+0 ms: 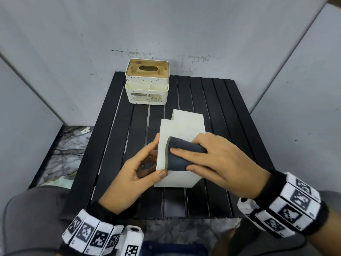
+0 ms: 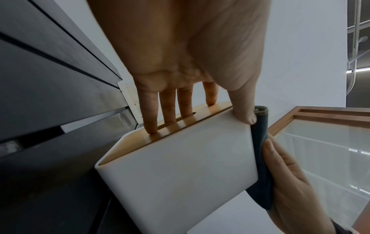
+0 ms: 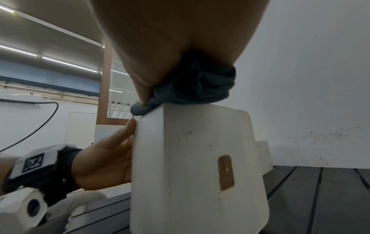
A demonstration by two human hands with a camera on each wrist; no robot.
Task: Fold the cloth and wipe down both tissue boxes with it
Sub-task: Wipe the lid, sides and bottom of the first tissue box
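The near white tissue box (image 1: 184, 124) lies on its side in the middle of the black slatted table (image 1: 221, 100). My left hand (image 1: 153, 157) grips its left end, the fingers (image 2: 170, 107) pressed on the wooden lid and the thumb (image 2: 242, 110) over the upper corner. My right hand (image 1: 217, 159) holds the folded dark blue cloth (image 1: 180, 159) and presses it on the box's upward face near the front left corner. The cloth (image 3: 200, 85) bunches under that palm. The second tissue box (image 1: 147, 82), white with a wooden slotted lid, stands upright at the table's far edge.
Grey panel walls (image 1: 276, 52) close in the table at the back and both sides. A strip of marbled floor (image 1: 64, 154) shows left of the table. My lap is at the table's near edge.
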